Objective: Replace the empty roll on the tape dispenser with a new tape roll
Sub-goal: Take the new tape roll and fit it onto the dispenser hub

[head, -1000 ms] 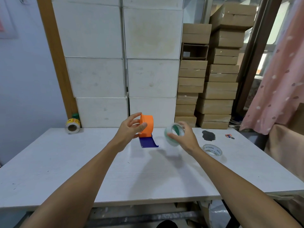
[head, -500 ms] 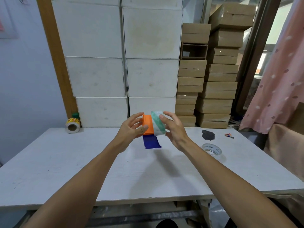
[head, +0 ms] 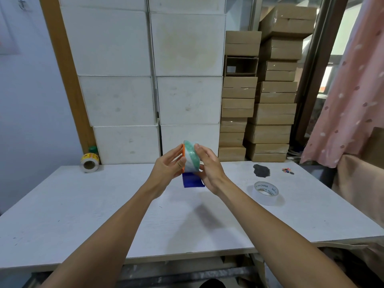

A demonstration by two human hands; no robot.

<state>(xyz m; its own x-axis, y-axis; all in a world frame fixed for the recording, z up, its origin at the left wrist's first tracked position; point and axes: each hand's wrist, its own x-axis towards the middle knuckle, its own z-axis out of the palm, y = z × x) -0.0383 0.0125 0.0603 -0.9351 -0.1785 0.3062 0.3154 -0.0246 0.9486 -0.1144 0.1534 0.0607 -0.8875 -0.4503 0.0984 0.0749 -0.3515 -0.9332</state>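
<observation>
I hold the tape dispenser [head: 192,179] in the air above the white table [head: 104,204]; its orange wheel edge and blue base show between my hands. My left hand [head: 169,166] grips its left side. A clear tape roll with green print [head: 190,156] sits over the orange wheel, and my right hand [head: 207,169] presses against it from the right. The empty roll [head: 266,191], a thin ring printed "MADE IN CHINA", lies flat on the table to the right of my right forearm.
A label roll [head: 89,162] stands at the table's back left against stacked white boxes [head: 124,100]. A dark patch [head: 261,170] and small coloured bits [head: 287,170] lie at the back right. Brown cartons [head: 257,111] and a pink curtain [head: 349,90] stand behind and right.
My right hand brought the green-printed roll from the right onto the orange wheel and pushed it on further. The dispenser stayed in my left hand.
</observation>
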